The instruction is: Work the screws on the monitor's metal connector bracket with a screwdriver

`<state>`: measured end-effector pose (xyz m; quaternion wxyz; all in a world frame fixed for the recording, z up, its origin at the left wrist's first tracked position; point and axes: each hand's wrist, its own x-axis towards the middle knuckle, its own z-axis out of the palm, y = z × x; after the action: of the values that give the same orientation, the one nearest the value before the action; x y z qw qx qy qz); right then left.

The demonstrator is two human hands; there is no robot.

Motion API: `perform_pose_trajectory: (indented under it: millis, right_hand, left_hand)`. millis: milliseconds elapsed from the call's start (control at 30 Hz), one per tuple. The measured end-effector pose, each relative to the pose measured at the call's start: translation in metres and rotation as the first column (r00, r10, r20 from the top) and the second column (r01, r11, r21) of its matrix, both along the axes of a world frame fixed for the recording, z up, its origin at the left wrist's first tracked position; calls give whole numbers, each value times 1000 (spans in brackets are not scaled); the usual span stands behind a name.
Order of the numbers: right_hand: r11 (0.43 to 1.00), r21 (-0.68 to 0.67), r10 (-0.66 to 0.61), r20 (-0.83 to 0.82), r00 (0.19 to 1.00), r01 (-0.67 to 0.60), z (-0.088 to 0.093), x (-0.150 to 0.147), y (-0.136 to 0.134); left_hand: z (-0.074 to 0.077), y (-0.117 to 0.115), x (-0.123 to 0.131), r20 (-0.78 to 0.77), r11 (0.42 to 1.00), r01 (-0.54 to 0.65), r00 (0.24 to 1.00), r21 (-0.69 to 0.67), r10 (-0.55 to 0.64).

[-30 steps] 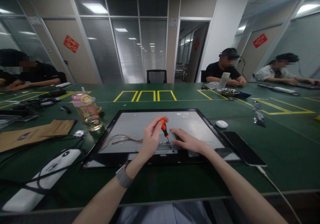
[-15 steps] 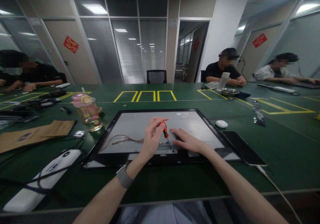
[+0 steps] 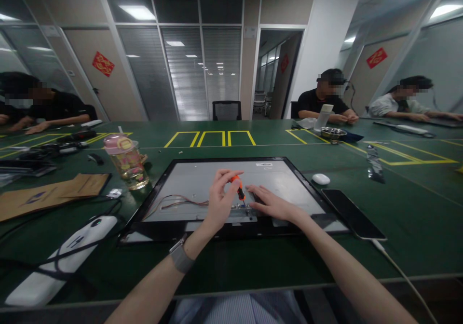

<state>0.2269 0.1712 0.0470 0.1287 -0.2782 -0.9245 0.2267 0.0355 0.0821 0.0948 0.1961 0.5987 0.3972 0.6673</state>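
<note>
My left hand (image 3: 221,196) is closed round the handle of an orange and black screwdriver (image 3: 238,189). The screwdriver tilts, its tip down at a small circuit board (image 3: 241,207) near the front edge of a flat display panel (image 3: 195,174). The panel has a grey metal back and a black frame, and thin coloured wires (image 3: 177,201) run across its left part to the board. My right hand (image 3: 269,202) rests on the panel just right of the tip, fingers stretched out and apart. Whether the tip sits in a screw is too small to tell.
On the left are a drink bottle (image 3: 126,162), a brown paper bag (image 3: 54,196) and a white power strip (image 3: 63,261) with cables. A white earbud case (image 3: 320,179) and a charging phone (image 3: 352,213) lie on the right. Several people sit across the green table (image 3: 217,266).
The screwdriver has shifted very slightly in my left hand. My right hand and the panel have stayed in place.
</note>
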Motion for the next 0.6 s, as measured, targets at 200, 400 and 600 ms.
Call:
perform_pose_trajectory:
  millis: [200,400,600]
  right_hand:
    - [1000,-3,-15,14,1000,15,4,-1,-3]
    - [1000,4,-4,1,1000,4,0,0,0]
    - [1000,2,-14,7,1000,14,2,-1,-2]
  left_hand:
    - [3,-2,0,87,994,95,992,-46,-91]
    - [0,2,1,47,1000,-30,998,6,30]
    - [3,-2,1,60,999,-36,998,1,35]
